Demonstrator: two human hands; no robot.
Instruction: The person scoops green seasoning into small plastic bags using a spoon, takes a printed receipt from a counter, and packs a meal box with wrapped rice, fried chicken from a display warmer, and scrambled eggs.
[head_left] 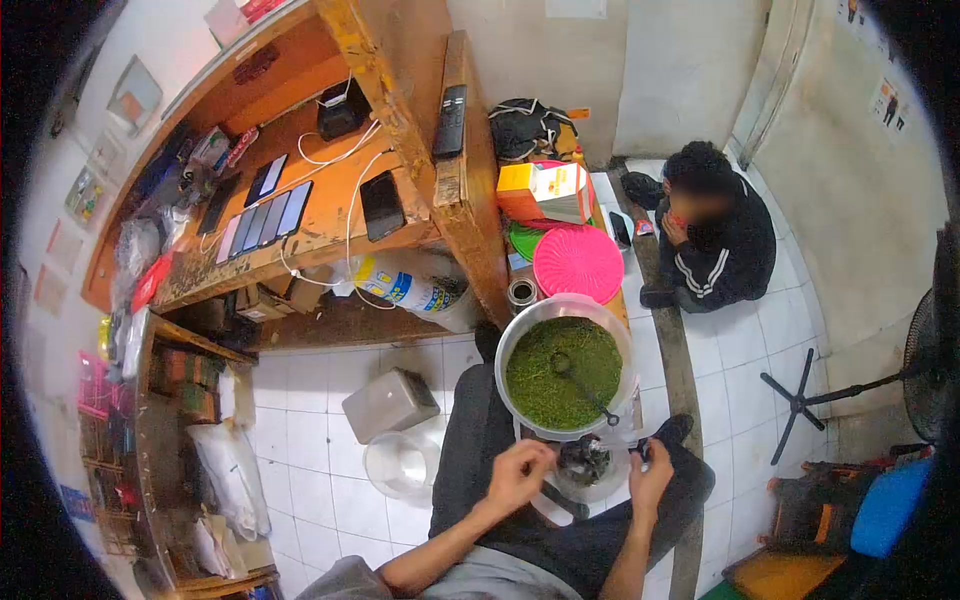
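Observation:
Between my hands stands a clear plastic bowl (606,487) with dark and shiny bits in it, too small to name. My left hand (518,477) is closed in a pinch at the bowl's left side; what its fingers hold, if anything, is too small to see. At the right rim, my right hand (652,474) is also closed, with a small dark shape at its fingertips that I cannot make out. Just beyond them sits a large whitish tub (508,405) full of chopped green leafy stuff (540,385). A dark ladle (585,388) rests in the greens.
A pink lid (578,263), an orange-and-white box (545,192) and an open jar (522,292) stand beyond the tub. Left are a metal tin (390,405), a clear container (402,463) and a wooden desk with phones (265,217). A person (725,235) sits at right, near a fan (920,365).

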